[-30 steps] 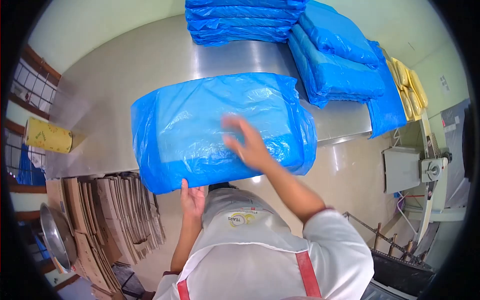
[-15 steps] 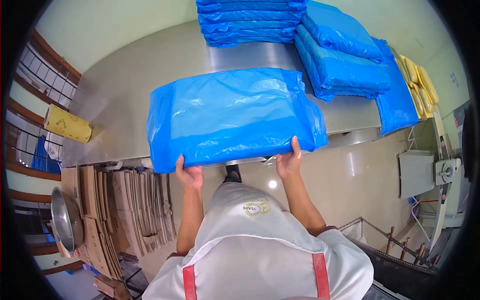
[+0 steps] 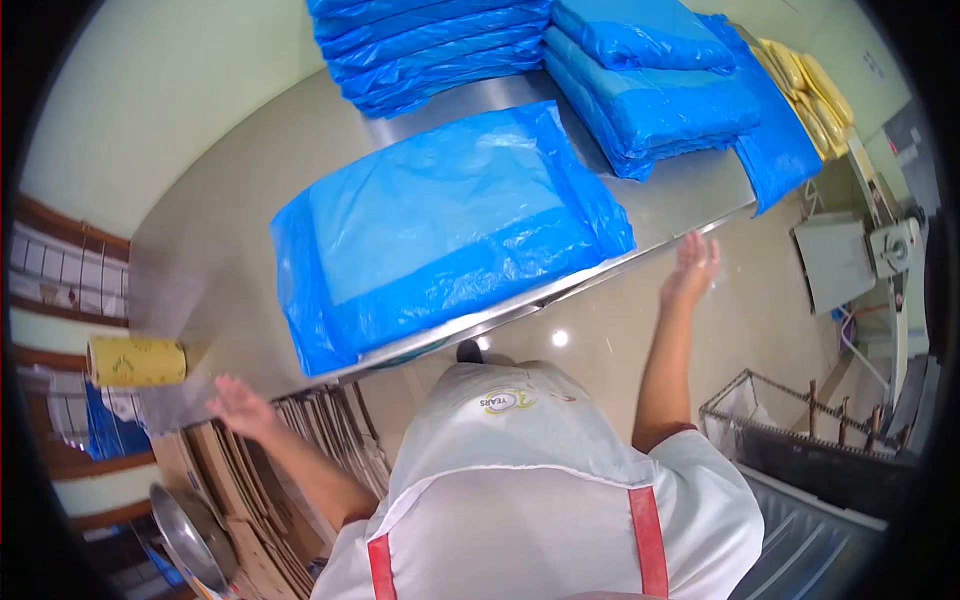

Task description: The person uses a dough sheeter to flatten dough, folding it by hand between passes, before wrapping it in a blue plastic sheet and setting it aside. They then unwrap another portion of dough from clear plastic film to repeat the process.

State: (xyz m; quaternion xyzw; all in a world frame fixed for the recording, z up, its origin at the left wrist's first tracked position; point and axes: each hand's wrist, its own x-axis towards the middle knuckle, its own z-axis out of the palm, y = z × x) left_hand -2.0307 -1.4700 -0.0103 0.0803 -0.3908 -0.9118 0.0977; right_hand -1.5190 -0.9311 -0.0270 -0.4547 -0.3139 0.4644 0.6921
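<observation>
A large flat package wrapped in blue plastic [image 3: 440, 225] lies on the steel table [image 3: 240, 190], close to its front edge. My left hand [image 3: 243, 408] is off the package, near the table's front left edge, with fingers spread and nothing held. Beyond the package's right end, my right hand [image 3: 692, 265] hangs just off the table edge, also empty, its fingers stretched out. Both hands are slightly blurred. Nearest to my left hand is a yellow printed roll [image 3: 137, 361] lying on its side.
Behind stand a tall stack of blue packages [image 3: 440, 55] and a shorter stack [image 3: 660, 95]. Yellow packets [image 3: 810, 95] lie at the far right. Flattened cardboard [image 3: 240, 500] and a metal bowl [image 3: 190, 540] are below left; a dark-sided cart [image 3: 800, 430] stands right.
Both hands have let go of the blue package and moved apart, left hand leftward, right hand rightward and up. The package now rests on the table. My view has turned.
</observation>
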